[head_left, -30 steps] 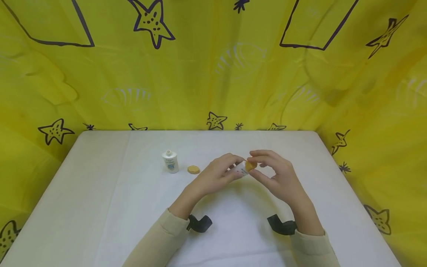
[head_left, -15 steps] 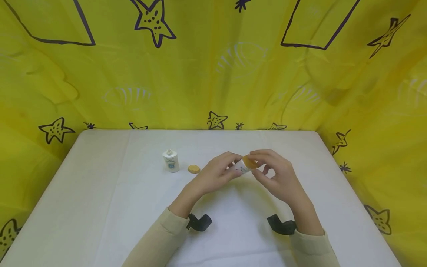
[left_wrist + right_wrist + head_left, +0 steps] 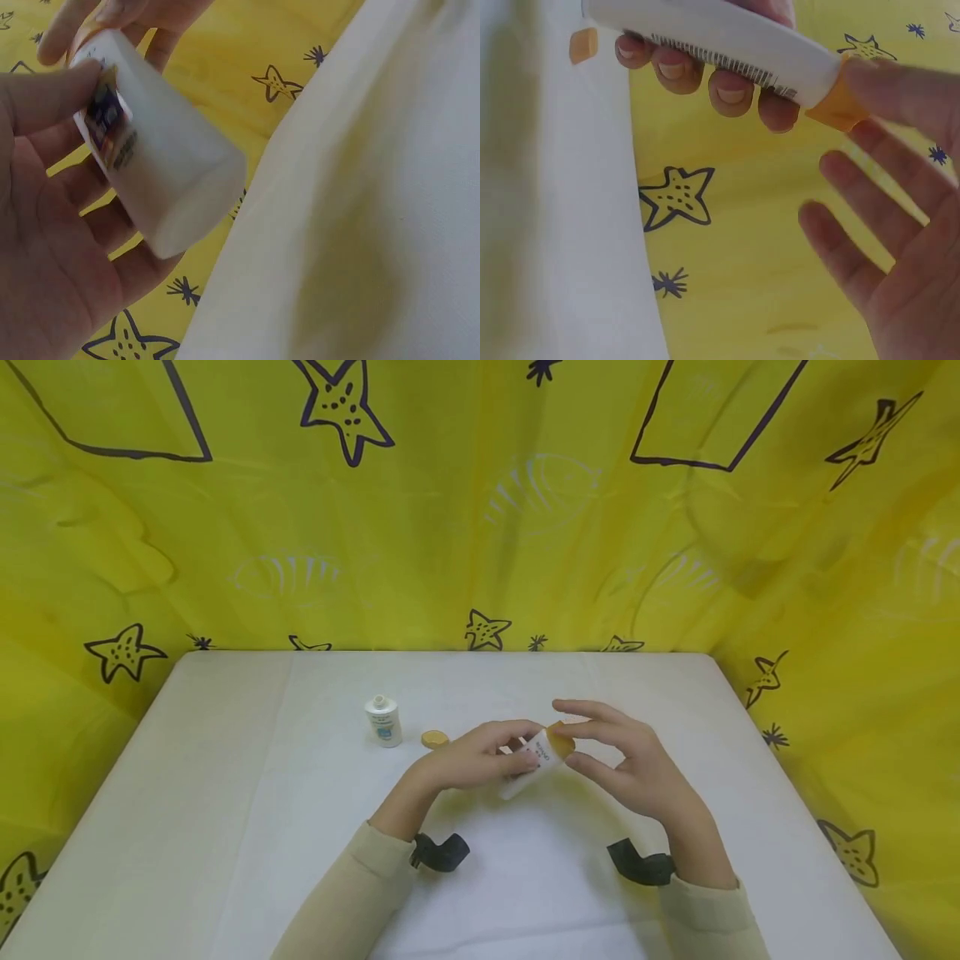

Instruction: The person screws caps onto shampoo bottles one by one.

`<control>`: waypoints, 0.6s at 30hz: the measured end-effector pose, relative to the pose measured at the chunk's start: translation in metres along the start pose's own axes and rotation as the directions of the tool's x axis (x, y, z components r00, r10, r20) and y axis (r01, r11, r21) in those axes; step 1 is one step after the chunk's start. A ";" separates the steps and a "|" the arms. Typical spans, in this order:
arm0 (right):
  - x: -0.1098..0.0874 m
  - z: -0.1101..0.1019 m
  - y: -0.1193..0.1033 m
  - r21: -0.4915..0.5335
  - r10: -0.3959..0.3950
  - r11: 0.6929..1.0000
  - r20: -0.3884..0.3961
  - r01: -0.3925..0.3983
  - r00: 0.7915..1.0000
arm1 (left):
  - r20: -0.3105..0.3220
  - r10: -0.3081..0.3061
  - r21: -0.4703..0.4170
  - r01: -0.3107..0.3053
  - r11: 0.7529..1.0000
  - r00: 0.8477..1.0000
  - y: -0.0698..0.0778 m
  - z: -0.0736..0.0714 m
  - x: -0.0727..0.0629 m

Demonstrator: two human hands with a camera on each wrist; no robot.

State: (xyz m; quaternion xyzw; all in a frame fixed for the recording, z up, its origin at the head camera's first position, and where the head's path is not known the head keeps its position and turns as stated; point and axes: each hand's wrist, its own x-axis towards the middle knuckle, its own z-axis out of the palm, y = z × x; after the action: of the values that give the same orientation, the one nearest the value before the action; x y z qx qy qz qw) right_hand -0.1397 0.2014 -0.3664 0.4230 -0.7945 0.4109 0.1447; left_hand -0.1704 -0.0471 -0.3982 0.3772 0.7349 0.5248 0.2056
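Observation:
My left hand (image 3: 487, 756) grips a white bottle (image 3: 161, 142) with a dark printed label, tilted above the table. Its thumb presses the label side, and the fingers wrap behind, over a barcode seen in the right wrist view. On the bottle's upper end sits an orange cap (image 3: 840, 97). The thumb and index finger of my right hand (image 3: 626, 756) pinch that cap, while the other fingers stretch away from it. A second white bottle (image 3: 385, 723) stands upright to the left, its narrow neck bare. Beside it a loose orange cap (image 3: 434, 739) lies on the table.
A white cloth covers the table (image 3: 315, 843). Yellow curtain (image 3: 420, 527) with starfish and fish drawings hangs behind and along both sides. Each wrist wears a black camera mount (image 3: 442, 853).
The held bottle has tipped so its base points down toward me, and more of its body shows. My left hand has turned with it; some right fingers have spread from the cap.

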 end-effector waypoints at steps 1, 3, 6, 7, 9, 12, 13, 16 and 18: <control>0.000 0.000 0.000 0.023 -0.011 1.000 0.004 0.011 1.000 | 0.019 0.001 -0.020 0.000 1.000 1.000 0.000 -0.001 0.000; 0.001 0.002 0.001 0.064 -0.034 0.997 0.004 0.034 0.999 | 0.038 0.001 -0.048 0.001 0.999 0.999 0.000 -0.002 -0.001; 0.001 0.004 0.003 0.083 -0.053 0.995 -0.016 0.054 0.998 | 0.011 0.008 -0.026 -0.007 1.000 1.000 -0.001 -0.002 -0.001; 0.001 0.005 0.004 0.077 -0.054 0.995 -0.025 0.056 0.998 | -0.006 0.011 -0.008 -0.011 1.000 1.000 -0.001 -0.001 -0.001; 0.001 0.007 0.005 0.059 -0.049 0.997 -0.039 0.051 0.998 | -0.037 0.020 0.023 -0.019 1.000 0.999 -0.002 0.000 0.000; 0.002 0.009 0.006 0.029 -0.043 0.999 -0.063 0.044 0.997 | -0.067 0.044 0.047 -0.040 0.998 0.997 -0.002 0.002 0.001; 0.002 0.009 0.006 0.022 -0.039 0.999 -0.073 0.040 0.997 | -0.077 0.054 0.054 -0.049 0.997 0.996 -0.002 0.003 0.002; 0.002 0.010 0.007 0.003 -0.025 1.000 -0.113 0.026 0.993 | -0.109 0.074 0.091 -0.064 0.994 0.991 0.001 0.006 0.003; 0.002 0.011 0.006 -0.024 -0.015 1.000 -0.136 0.012 0.991 | -0.138 0.077 0.149 -0.056 0.987 0.987 0.003 0.008 0.004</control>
State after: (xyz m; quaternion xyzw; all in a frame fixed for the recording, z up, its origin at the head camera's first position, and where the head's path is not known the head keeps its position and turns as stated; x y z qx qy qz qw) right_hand -0.1444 0.1939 -0.3749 0.3977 -0.7846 0.4287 0.2061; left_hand -0.1658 -0.0389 -0.3977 0.3769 0.7709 0.5023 0.1066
